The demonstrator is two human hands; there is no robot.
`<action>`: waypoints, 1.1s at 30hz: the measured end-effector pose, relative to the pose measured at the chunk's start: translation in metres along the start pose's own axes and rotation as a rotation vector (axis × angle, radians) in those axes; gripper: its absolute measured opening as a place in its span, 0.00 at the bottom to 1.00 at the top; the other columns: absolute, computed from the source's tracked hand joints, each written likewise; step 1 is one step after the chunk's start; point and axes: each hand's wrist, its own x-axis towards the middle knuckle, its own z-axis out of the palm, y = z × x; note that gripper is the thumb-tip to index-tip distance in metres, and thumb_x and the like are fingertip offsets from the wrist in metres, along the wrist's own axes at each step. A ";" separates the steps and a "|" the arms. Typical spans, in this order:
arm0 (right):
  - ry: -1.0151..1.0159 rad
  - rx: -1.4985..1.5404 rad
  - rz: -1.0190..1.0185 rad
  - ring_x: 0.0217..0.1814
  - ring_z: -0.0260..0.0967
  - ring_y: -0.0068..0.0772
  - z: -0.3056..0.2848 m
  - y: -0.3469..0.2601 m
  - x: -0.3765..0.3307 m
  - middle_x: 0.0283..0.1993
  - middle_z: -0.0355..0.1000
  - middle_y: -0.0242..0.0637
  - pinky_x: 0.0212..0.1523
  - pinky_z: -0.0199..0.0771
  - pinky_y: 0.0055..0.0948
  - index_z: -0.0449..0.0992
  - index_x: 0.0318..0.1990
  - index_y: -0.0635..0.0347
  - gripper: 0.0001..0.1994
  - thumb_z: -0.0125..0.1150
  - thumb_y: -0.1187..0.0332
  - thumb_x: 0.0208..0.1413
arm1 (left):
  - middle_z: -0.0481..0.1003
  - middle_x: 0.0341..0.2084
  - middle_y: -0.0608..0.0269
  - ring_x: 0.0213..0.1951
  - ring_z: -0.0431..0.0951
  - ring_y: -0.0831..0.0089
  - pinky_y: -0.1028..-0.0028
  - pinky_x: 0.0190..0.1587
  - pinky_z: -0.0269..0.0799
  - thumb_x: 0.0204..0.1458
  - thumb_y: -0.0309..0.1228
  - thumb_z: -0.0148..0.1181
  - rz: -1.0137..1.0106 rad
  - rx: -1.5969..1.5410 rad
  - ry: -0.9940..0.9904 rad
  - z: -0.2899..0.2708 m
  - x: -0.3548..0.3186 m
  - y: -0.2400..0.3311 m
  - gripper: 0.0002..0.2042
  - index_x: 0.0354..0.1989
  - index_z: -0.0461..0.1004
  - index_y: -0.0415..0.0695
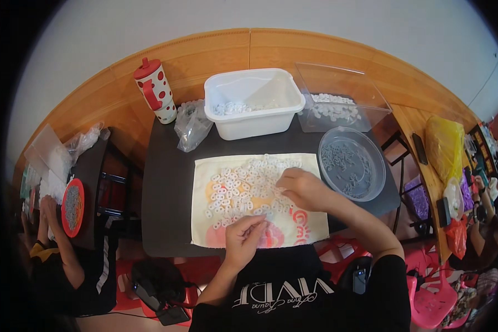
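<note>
Crowded table here: at the back a white rectangular tub [254, 102] with small white pieces in its bottom, beside it to the right a clear plastic box [340, 97] holding more of them. A red-and-white dotted cup [156, 90] with a red lid stands at the back left, and a crumpled clear bag [192, 124] lies just beside it, touching the tub's left side. On the right edge sits a round clear dish [352, 163] with grey ring-like bits scattered inside. Off to the far left, another person's arm reaches by a red round plate [72, 207] on a neighbouring table.

Centre stage, a cream cloth [258, 199] with orange and red print is spread on the dark table [166, 193]. Small white rings [238, 188], flat and pale, each with holes, lie scattered across its upper and middle part, many touching one another.

The right hand [303, 188] rests on the cloth's right half, fingers curled down onto the rings; what they grip, I cannot tell. The left hand [244, 235] hovers over the cloth's lower edge, fingertips pressed together, pinching something small and white, too tiny to make out.
</note>
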 end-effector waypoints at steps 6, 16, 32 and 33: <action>0.102 -0.078 -0.142 0.43 0.69 0.49 0.027 -0.022 0.015 0.37 0.70 0.44 0.44 0.71 0.42 0.76 0.35 0.61 0.09 0.62 0.76 0.43 | 0.77 0.30 0.61 0.30 0.74 0.81 0.82 0.32 0.68 0.56 0.19 0.61 0.040 0.048 -0.002 0.005 0.000 0.004 0.08 0.44 0.78 0.33; 0.006 0.004 -0.052 0.43 0.71 0.49 -0.012 -0.010 -0.012 0.40 0.74 0.42 0.44 0.72 0.40 0.77 0.35 0.63 0.08 0.61 0.80 0.45 | 0.77 0.35 0.60 0.35 0.75 0.80 0.81 0.38 0.69 0.57 0.16 0.59 -0.009 0.033 -0.020 -0.002 -0.001 0.010 0.09 0.46 0.78 0.32; 0.038 -0.114 0.072 0.43 0.71 0.49 0.056 -0.022 0.034 0.36 0.68 0.42 0.40 0.73 0.43 0.74 0.32 0.59 0.05 0.63 0.70 0.49 | 0.78 0.30 0.59 0.29 0.75 0.78 0.80 0.32 0.70 0.55 0.19 0.61 0.044 0.110 0.016 0.000 -0.002 0.009 0.09 0.44 0.78 0.35; 0.049 -0.119 0.058 0.43 0.71 0.50 0.058 -0.020 0.034 0.37 0.68 0.42 0.40 0.73 0.43 0.74 0.33 0.59 0.05 0.62 0.70 0.50 | 0.78 0.30 0.59 0.29 0.75 0.78 0.80 0.32 0.70 0.55 0.19 0.61 0.048 0.094 -0.002 0.000 -0.001 0.010 0.09 0.44 0.78 0.35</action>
